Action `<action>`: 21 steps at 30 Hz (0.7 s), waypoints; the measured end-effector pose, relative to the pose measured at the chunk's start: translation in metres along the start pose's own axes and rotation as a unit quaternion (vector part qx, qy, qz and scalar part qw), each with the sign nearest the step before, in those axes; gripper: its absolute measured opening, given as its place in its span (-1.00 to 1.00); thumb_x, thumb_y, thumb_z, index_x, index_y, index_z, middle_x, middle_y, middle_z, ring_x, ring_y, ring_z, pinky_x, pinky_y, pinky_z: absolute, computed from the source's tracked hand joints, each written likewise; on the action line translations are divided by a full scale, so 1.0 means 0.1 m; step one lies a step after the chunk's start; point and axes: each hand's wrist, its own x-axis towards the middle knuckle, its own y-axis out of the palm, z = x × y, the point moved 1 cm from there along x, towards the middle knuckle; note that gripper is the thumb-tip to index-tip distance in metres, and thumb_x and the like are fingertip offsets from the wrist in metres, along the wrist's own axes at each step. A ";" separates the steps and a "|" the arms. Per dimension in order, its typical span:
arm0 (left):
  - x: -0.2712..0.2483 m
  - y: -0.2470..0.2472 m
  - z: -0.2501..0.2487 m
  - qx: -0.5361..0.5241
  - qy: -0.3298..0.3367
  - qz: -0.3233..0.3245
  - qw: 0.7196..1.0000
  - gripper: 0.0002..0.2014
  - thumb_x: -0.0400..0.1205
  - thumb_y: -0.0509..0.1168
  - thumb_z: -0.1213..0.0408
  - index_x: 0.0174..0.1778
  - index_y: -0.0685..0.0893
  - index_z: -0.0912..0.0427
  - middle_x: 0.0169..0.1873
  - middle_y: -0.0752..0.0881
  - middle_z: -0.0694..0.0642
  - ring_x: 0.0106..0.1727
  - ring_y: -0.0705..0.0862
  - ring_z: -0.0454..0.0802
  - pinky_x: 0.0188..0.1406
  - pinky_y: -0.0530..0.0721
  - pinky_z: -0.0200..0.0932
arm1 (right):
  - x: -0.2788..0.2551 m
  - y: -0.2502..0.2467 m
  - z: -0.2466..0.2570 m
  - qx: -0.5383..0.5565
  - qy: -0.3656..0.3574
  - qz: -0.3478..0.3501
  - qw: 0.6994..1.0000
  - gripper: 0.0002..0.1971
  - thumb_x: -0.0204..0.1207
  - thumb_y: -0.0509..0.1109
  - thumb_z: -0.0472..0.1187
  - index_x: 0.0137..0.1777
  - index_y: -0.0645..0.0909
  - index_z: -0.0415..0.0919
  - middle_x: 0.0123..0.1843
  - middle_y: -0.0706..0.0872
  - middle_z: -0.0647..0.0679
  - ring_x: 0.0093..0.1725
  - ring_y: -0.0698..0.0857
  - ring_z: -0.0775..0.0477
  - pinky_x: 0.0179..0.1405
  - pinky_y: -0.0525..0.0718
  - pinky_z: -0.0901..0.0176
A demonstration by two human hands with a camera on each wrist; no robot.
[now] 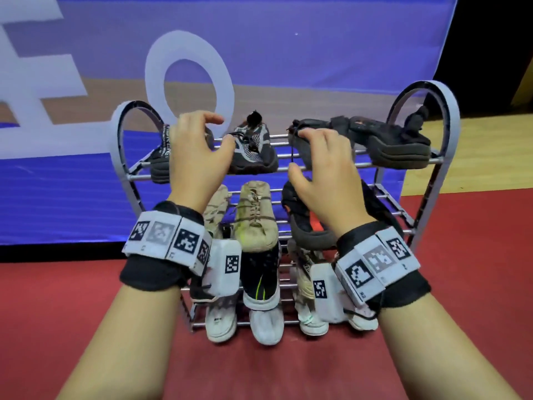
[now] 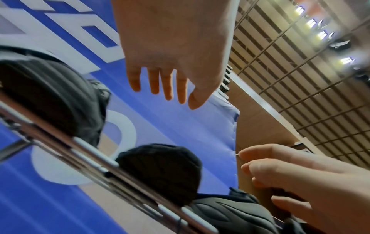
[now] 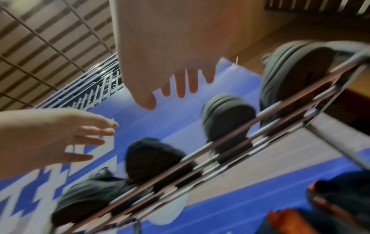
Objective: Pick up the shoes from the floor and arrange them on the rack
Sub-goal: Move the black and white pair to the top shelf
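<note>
The grey metal shoe rack (image 1: 450, 111) holds shoes on all three tiers. On its top shelf stand a black shoe (image 1: 159, 163), a grey mesh shoe (image 1: 253, 153) and two dark grey shoes (image 1: 399, 147). My left hand (image 1: 207, 140) hovers over the black shoe with its fingers loosely bent, holding nothing. My right hand (image 1: 314, 154) lies over the nearer dark grey shoe (image 1: 341, 125), its fingertips at the shoe's collar. Seen from the wrist views, the left hand (image 2: 170, 82) and the right hand (image 3: 180, 85) have straight, empty fingers above the shelf bars (image 3: 230, 142).
Beige shoes (image 1: 253, 217) and a black-and-orange pair (image 1: 305, 226) fill the middle shelf. White shoes (image 1: 266, 324) stand on the bottom shelf. The rack stands on a red floor (image 1: 461, 298) against a blue banner (image 1: 317, 53). No shoe shows on the floor.
</note>
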 end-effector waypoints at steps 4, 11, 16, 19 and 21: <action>-0.02 -0.19 0.42 0.070 -0.089 -0.043 0.993 -0.40 0.49 0.39 0.04 0.38 0.44 0.24 0.34 0.48 0.21 0.44 0.36 0.19 0.38 0.25 -0.10 | -0.07 0.31 0.24 0.038 0.070 0.104 0.991 -0.41 0.56 0.36 -0.06 0.55 0.33 -0.22 0.47 0.43 -0.19 0.46 0.37 -0.24 0.37 0.41 -0.02; -0.18 -0.21 0.96 -0.045 -0.154 0.051 0.986 -0.19 0.52 0.43 0.09 0.61 0.19 0.22 0.52 0.39 0.14 0.52 0.39 0.03 0.49 0.37 -0.14 | 0.10 0.69 0.37 0.328 0.375 0.040 0.866 -0.04 0.25 0.32 0.36 0.59 0.21 -0.12 0.44 0.50 -0.23 0.33 0.62 -0.29 0.29 0.62 -0.14; -0.18 -0.26 1.06 -0.045 -0.135 0.062 0.988 -0.26 0.57 0.38 0.13 0.61 0.22 0.22 0.51 0.42 0.13 0.51 0.42 -0.01 0.50 0.40 -0.12 | 0.13 0.84 0.32 0.449 0.428 0.076 0.781 -0.35 0.50 0.28 0.14 0.52 0.34 -0.16 0.33 0.60 -0.13 0.14 0.75 -0.20 -0.32 0.73 0.21; -0.19 -0.28 1.08 -0.053 -0.137 0.076 0.986 -0.27 0.59 0.36 0.14 0.63 0.19 0.17 0.55 0.39 0.08 0.55 0.36 -0.03 0.54 0.36 -0.08 | 0.10 0.85 0.39 0.458 0.397 0.028 0.795 -0.73 0.59 0.22 -0.11 0.19 0.53 -0.24 0.13 0.71 -0.13 -0.02 0.75 -0.09 -0.25 0.72 0.19; -0.21 -0.30 1.08 -0.055 -0.138 0.087 0.985 -0.30 0.61 0.32 0.15 0.64 0.18 0.15 0.56 0.37 0.07 0.57 0.34 -0.04 0.56 0.35 -0.05 | 0.09 0.81 0.44 0.474 0.374 0.005 0.797 -0.82 0.59 0.18 -0.26 0.10 0.55 -0.27 -0.06 0.68 -0.13 -0.10 0.67 -0.09 -0.13 0.68 0.08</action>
